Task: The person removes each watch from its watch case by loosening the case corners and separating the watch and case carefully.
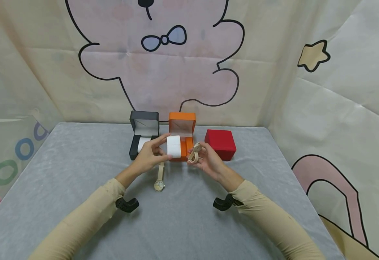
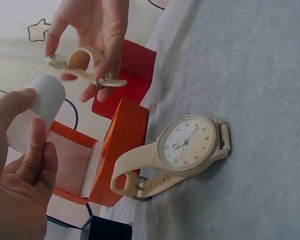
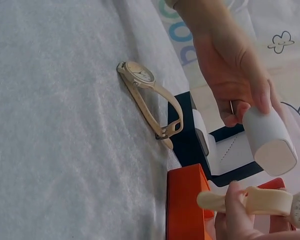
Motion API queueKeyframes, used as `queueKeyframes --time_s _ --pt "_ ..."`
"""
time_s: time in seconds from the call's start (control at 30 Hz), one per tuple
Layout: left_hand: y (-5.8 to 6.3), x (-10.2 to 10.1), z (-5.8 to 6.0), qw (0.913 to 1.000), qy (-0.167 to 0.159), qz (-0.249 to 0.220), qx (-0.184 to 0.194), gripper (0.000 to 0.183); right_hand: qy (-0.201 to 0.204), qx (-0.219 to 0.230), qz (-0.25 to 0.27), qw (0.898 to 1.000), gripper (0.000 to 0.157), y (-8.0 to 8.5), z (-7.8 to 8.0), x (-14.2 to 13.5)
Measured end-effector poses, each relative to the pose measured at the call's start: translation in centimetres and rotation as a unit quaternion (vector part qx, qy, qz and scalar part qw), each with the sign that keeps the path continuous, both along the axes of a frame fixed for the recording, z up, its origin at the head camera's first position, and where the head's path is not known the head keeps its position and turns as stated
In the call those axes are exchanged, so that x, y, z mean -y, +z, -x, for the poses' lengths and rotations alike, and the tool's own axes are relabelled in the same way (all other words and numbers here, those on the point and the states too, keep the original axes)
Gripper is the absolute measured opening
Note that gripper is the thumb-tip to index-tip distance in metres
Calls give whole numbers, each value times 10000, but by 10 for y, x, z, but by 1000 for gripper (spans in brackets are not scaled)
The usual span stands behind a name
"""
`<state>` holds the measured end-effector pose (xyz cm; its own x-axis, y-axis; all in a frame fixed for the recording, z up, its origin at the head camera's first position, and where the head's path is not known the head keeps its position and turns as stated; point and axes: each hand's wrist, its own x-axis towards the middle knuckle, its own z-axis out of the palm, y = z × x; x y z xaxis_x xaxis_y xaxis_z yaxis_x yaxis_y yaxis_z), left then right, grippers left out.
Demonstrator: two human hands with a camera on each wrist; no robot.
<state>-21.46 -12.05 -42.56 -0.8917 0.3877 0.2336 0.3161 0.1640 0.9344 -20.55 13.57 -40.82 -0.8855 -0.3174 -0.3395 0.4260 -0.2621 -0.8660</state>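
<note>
My left hand [image 1: 146, 157] pinches a white watch cushion [image 1: 173, 146] between thumb and fingers, just above the orange watch box [image 1: 182, 116], whose lid stands up. To its right, my right hand [image 1: 211, 162] holds a cream wristwatch [image 1: 194, 154] by its strap; in the left wrist view this strap [image 2: 94, 57] is curved into a loop. The cushion and the held watch are a short way apart. A second cream watch [image 2: 186, 145] lies on the table below my left hand, its strap buckled and its numbered dial showing.
Left of the orange box stands a dark grey watch box [image 1: 145, 115], lid up, with a white cushion [image 1: 142, 143] inside. A red box [image 1: 220, 143], lid down, sits at the right. Grey cloth [image 1: 189, 224] covers the table; printed curtains [image 1: 189, 79] hang behind and beside it.
</note>
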Motion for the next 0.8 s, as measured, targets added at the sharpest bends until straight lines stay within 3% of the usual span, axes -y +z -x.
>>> queueKeyframes --time_s 0.17,0.4,0.63,0.8 --pt "-1 0 2 10000 12 -41 -47 79 -238 -32 -85 9997 55 -2 0 0" --pt "0 -2 3 9999 111 -14 127 79 -579 103 44 9983 40 -3 -1 3" --pt "2 -7 7 9998 82 -66 184 79 -531 148 0 9985 49 -5 -1 5" --pt "2 -9 9 9998 29 -145 157 78 -600 305 334 9972 53 -3 -4 7"
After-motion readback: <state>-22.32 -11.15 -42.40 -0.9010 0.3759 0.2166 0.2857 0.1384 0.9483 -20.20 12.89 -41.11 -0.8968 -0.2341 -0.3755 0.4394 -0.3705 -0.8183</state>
